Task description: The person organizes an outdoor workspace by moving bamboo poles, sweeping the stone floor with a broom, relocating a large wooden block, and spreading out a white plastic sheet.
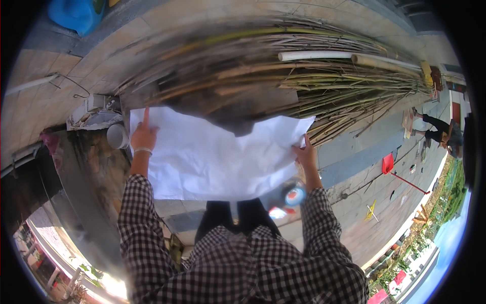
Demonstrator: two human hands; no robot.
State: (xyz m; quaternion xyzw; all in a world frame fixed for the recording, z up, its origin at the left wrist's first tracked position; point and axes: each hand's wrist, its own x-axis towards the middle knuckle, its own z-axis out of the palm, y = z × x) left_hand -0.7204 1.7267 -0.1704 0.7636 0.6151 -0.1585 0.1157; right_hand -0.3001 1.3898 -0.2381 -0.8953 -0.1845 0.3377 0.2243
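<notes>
A white sheet (220,163), cloth or thin plastic, is spread between my two hands in front of my legs. Creases cross it, and its upper edge dips in the middle. My left hand (144,136) holds the sheet near its left edge, with the index finger stretched upward past the top edge. At the right edge, my right hand (306,154) pinches the sheet near the upper corner. Below the right part of the sheet, a blurred blue-and-white round object (294,196) lies near my right forearm.
A long pile of thin bamboo canes (349,76) lies ahead, with a white pipe (315,56) on it. A white bucket (117,136) is left of my left hand. On the right are a red long-handled dustpan (387,163) and another person (442,131).
</notes>
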